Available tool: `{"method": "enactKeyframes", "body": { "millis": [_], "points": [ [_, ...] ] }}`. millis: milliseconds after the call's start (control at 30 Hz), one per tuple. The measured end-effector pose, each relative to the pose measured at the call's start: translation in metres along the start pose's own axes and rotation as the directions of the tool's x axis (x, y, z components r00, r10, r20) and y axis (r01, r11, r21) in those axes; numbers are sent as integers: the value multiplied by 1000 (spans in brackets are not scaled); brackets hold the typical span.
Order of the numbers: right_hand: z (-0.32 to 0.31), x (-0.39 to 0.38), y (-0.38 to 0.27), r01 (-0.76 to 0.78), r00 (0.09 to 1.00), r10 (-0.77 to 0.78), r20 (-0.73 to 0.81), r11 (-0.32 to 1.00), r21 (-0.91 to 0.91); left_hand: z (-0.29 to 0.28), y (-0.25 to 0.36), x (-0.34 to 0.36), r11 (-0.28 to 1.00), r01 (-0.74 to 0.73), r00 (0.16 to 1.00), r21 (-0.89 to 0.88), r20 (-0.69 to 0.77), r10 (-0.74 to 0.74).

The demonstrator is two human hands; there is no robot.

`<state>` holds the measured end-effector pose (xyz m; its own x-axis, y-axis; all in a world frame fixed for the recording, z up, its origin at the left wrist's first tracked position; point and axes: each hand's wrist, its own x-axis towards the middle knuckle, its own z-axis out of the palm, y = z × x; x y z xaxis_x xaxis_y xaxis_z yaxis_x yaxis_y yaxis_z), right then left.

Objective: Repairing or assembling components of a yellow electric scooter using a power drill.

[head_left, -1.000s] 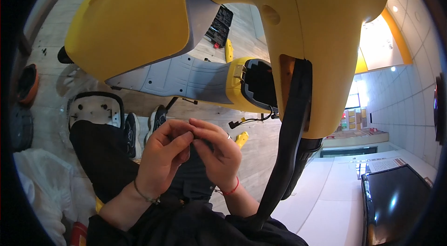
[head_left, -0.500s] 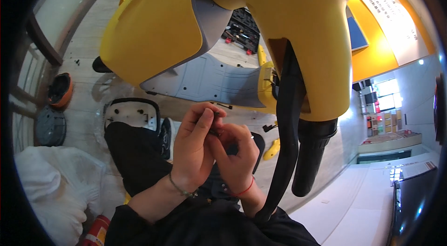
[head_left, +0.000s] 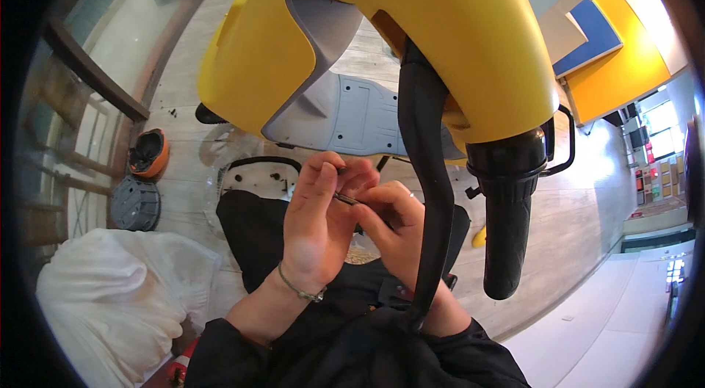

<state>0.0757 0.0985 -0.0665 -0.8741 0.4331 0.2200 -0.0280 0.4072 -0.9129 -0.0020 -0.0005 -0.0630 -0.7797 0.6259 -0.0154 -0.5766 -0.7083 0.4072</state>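
My left hand (head_left: 316, 212) is raised in front of me, its thumb and forefinger pinched at a tiny dark piece (head_left: 341, 169) too small to name. Close against it, my right hand (head_left: 396, 223) pinches a thin, dark metal-looking piece (head_left: 345, 199), perhaps a small screw, whose end reaches the left palm. Fingers cover part of both pieces. Just beyond the hands stands a yellow scooter (head_left: 455, 28) with a grey footboard (head_left: 360, 120). Its black handlebar grip (head_left: 508, 241) hangs to the right, and a long black curved strip (head_left: 426, 146) passes in front of my right forearm.
On the floor at left lie an orange helmet (head_left: 149, 153), a grey round tub-like part (head_left: 136, 204) and a white cloth (head_left: 117, 285). A pale panel with a black rim (head_left: 253, 181) lies beyond my knee. White cabinets (head_left: 580, 344) line the lower right.
The view has shifted, so the scooter and floor items sit differently in it. My hands have drawn slightly apart, and the thin piece between them now shows more.
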Motion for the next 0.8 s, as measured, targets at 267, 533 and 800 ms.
{"method": "enactKeyframes", "body": {
  "millis": [267, 533, 800],
  "points": [
    [-19, 3, -7, -252, 964, 244, 107, 711, 657, -2, 15, -1, 953, 251, 959, 170, -174, -222],
    [-23, 11, -4, -235, 965, 238, 113, 582, 779, 4, 26, -5, 948, 206, 977, 245, -107, -185],
    [-7, 8, -41, -171, 985, 110, 132, 694, 699, 19, 35, 4, 959, 35, 999, 282, -32, -28]
  ]
}}
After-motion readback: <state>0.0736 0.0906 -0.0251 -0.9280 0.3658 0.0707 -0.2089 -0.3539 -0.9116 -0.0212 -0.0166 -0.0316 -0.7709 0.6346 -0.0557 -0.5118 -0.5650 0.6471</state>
